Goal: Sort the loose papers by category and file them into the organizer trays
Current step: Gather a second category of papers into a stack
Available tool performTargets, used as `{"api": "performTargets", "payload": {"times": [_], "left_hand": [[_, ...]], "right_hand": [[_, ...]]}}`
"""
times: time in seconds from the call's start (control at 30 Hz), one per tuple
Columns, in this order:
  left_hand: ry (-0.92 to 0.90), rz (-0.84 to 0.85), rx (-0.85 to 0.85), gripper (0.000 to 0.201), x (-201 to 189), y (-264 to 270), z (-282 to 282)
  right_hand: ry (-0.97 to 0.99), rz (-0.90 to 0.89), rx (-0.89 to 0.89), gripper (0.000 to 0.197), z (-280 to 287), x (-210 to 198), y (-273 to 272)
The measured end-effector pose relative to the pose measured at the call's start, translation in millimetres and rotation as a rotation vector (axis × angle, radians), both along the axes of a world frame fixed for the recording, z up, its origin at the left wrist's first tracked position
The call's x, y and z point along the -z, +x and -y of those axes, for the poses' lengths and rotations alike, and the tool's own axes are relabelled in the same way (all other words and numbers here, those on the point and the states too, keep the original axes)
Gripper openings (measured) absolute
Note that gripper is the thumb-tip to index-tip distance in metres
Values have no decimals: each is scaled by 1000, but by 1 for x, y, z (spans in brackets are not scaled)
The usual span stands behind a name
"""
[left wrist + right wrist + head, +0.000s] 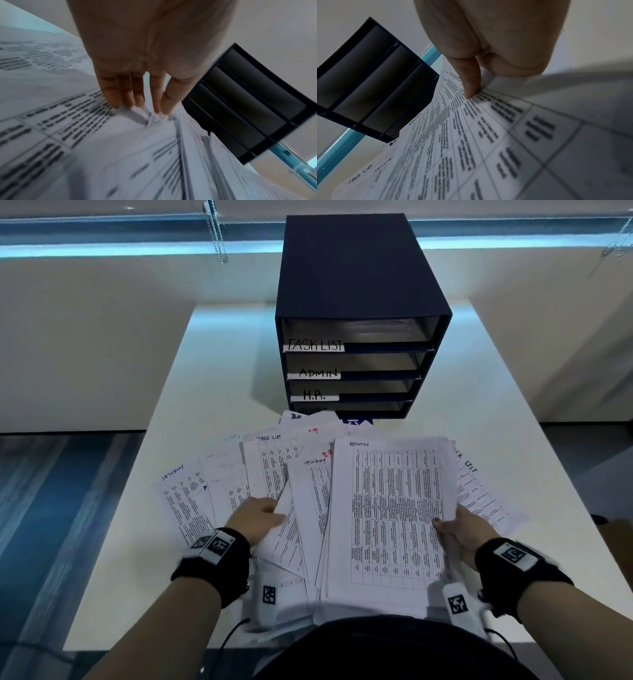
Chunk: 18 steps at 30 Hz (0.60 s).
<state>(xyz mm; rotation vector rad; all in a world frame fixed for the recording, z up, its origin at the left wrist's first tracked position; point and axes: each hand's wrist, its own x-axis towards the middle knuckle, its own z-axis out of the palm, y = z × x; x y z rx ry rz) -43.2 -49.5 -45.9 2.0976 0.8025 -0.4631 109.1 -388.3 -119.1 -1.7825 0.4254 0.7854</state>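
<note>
2 hands work loose papers [233, 474] spread on worktop [496, 405] before 4-tray organizer [359, 275]. Right hand [464, 530] fingers clamp ADMIN stack [394, 508], thumb on top. Left hand [257, 517] fingers straight, together, tips touching loose papers.

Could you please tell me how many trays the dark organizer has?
4, stacked in the organizer: the TASK LIST tray on top, the ADMIN tray below, then the H.R. tray, and the bottom tray, its label unreadable.

Handwritten labels on the organizer [363, 285] and the papers [390, 508].
Tray labels [315, 345] read TASK LIST, ADMIN, H.R.; the papers' headings read ADMIN, TASK LIST, SECURITY.
</note>
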Motion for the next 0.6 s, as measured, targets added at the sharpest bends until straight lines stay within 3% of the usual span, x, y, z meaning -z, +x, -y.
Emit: {"api": "performTargets", "payload": {"times": [0.1, 0.2, 0.27, 0.43, 0.6], "left_hand": [[-6, 168, -363, 39, 3, -3, -15], [-115, 168, -432, 51, 10, -2, -22], [-132, 210, -461, 48, 13, -1, -23], [-89, 320, -351, 14, 7, 3, -8], [-40, 345, -206, 14, 1, 13, 16]], "right_hand": [[-47, 5, -65, 48, 2, 5, 3], [-34, -1, -67, 37, -1, -2, 2], [-2, -22, -46, 34, -2, -6, 2], [162, -94, 50, 33, -15, -24, 1], [194, -102, 66, 36, -18, -25, 0]]}}
